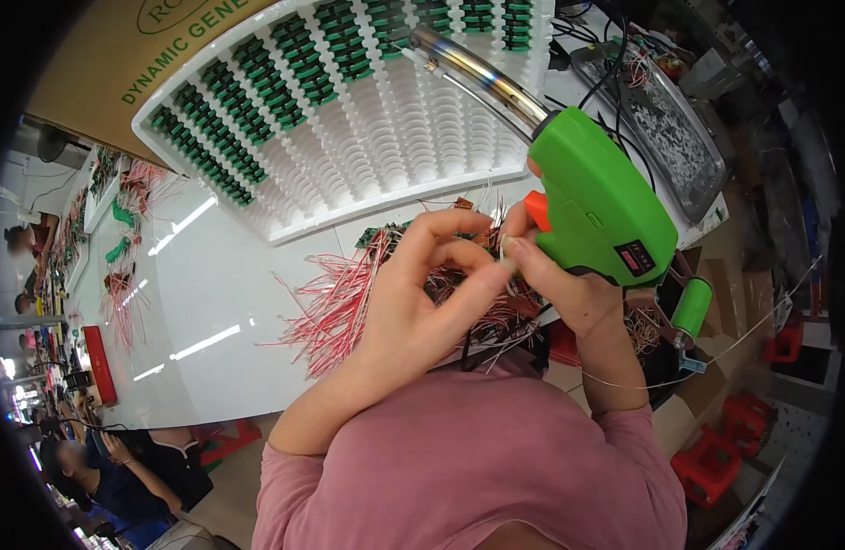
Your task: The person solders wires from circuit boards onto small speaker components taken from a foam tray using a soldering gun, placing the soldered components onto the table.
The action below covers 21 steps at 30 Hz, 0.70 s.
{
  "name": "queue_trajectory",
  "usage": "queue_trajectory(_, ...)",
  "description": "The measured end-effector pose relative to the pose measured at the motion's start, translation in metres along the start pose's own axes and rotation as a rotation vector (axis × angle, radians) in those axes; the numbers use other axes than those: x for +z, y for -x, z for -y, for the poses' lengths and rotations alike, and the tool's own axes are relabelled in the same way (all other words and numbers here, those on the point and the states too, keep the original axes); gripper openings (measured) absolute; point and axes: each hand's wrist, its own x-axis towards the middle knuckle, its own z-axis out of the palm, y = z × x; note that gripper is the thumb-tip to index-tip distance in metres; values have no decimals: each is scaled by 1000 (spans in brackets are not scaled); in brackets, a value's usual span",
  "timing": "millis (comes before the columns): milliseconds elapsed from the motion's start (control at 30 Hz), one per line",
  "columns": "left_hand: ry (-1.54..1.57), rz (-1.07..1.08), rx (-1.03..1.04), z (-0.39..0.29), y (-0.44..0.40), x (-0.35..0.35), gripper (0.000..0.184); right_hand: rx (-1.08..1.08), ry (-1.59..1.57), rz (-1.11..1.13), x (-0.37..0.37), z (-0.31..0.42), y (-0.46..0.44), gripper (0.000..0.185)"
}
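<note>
We find the left hand (418, 293) with thumb and forefinger curled narrow around a small pale piece (505, 249) at the centre of the frame; whether they grip it we cannot tell. The right hand (574, 293) is closed on one green soldering gun (606, 192), its thumb tip beside the same piece. We judge the fingertips meet there to steady so small a part, and the gun sits in the palm to spare laying it down. Its one metal barrel (486, 78) points upper left, away from the fingers, presumably because of heat.

Beneath the hands lies one heap of red and white wires (335, 302), too many to count. Above, one white tray (386, 165) bears green boards (280, 92) in about nine rows, its slots presumably separating them. Farther out we record one cardboard box (92, 78), upper left; one metal tray (670, 137), upper right; at least three red stools (711, 467), lower right.
</note>
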Motion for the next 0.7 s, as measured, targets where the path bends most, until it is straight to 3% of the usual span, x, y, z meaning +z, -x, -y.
queue_trajectory(67, -86, 111, -9, -5, -3, -4, 20, 0, 7, 3, 0, -1, 0, 55)
queue_trajectory(167, 97, 188, -141, 4, -7, -7, 20, -33, 9, -2, 0, -3, 1, 56)
queue_trajectory(267, 181, 224, -101, 12, -10, -8, 16, -10, -49, 15, -1, -2, 0, 57)
queue_trajectory(467, 178, 192, -104, 12, -10, -7, 13, -8, -65, -26, -2, 1, 0, 60)
queue_trajectory(700, 468, 226, -199, 11, -9, 0, 13, 50, -227, -41, 1, 5, 0, 61)
